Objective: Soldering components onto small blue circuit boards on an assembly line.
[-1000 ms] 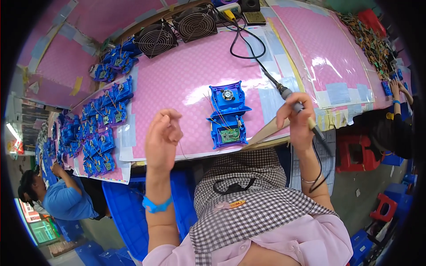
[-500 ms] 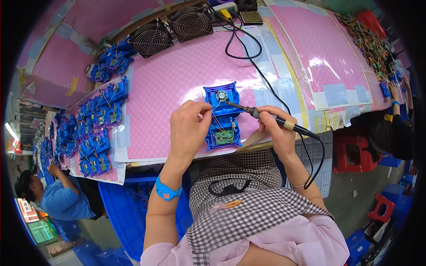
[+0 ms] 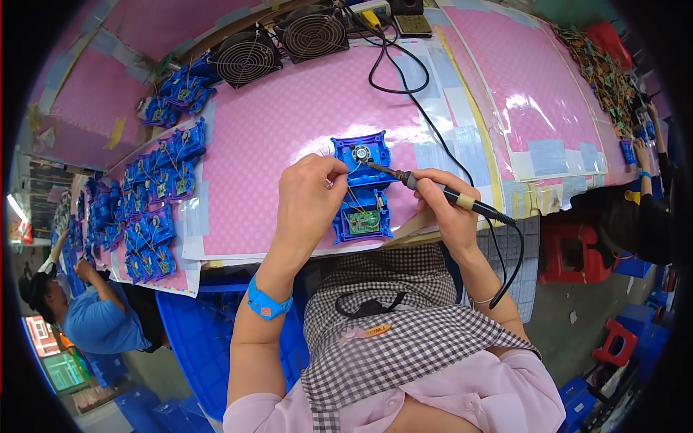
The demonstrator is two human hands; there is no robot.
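An opened blue plastic housing lies before me in two halves. Its far half carries a round speaker; the near half holds a green circuit board, with thin wires running between them. In my right hand is a soldering iron, held like a pen, its tip at the near edge of the speaker. Thumb and forefinger of my left hand pinch a thin wire beside the speaker. The exact contact between wire and tip is too small to make out.
Rows of similar blue housings lie at the left. Two fans stand at the back, near a soldering stand's sponge tray. The iron's black cord crosses the table on the right. Co-workers sit at both sides.
The view has shifted slightly. Both hands stay nearly in place, with the iron's tip still at the speaker. At the far left, a co-worker's arm has risen.
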